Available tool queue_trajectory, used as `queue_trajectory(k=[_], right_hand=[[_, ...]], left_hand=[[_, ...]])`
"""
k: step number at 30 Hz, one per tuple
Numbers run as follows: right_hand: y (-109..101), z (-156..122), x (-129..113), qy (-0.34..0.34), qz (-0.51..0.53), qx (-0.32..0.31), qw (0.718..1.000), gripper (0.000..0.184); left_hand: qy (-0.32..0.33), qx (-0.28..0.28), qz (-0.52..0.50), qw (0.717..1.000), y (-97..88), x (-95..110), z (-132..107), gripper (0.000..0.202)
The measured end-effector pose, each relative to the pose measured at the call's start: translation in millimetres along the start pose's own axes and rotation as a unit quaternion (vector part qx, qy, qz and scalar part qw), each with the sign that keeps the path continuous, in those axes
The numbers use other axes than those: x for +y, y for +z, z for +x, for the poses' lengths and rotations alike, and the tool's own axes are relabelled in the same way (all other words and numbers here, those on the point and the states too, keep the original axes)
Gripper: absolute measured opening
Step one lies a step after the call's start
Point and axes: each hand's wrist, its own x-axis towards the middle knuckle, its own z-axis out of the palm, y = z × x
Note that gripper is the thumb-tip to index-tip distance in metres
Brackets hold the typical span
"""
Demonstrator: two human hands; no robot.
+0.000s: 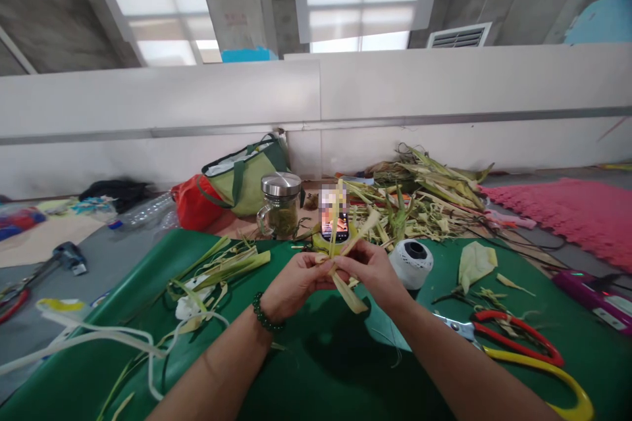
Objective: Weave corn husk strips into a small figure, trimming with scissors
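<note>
Both of my hands meet above a green mat [316, 368] and pinch a bundle of pale yellow-green leaf strips [345, 240]. My left hand [295, 284], with a dark bead bracelet on its wrist, closes on the strips from the left. My right hand [371, 270] closes on them from the right. The strips fan upward and one hangs down between my hands. A phone [334, 223] stands just behind the strips.
Loose leaf strips [222, 270] lie left on the mat. A white thread spool [412, 262], red and yellow scissors [513, 342], a lidded glass jar [280, 204], a green bag [247, 174], a heap of husks [424, 191] and a pink cloth [573, 214] surround the mat.
</note>
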Motion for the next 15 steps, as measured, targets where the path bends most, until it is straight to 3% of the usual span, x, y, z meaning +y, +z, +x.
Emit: queue_trajectory(k=[3,8,13,15], right_hand=[[-1.9,1.5,-0.1,-0.006,0.022,-0.009,1.000,0.021],[-0.4,0.5,2.7,-0.031,-0.042,-0.015,0.999,0.021],[-8.8,-0.2,-3.0,0.027,-0.106,-0.114,0.987,0.018],[-15.0,-0.6,-9.0,0.013,-0.136,-0.131,0.982,0.012]], left_hand=[[0.003,-0.012,0.010,1.000,-0.2,0.4,-0.5,0.033],[0.015,0.021,0.040,0.999,-2.3,1.8,-1.0,0.031],[0.022,0.019,0.037,0.999,-7.9,8.6,-1.1,0.028],[0.022,0.024,0.044,0.998,-10.4,10.8,-0.3,0.028]])
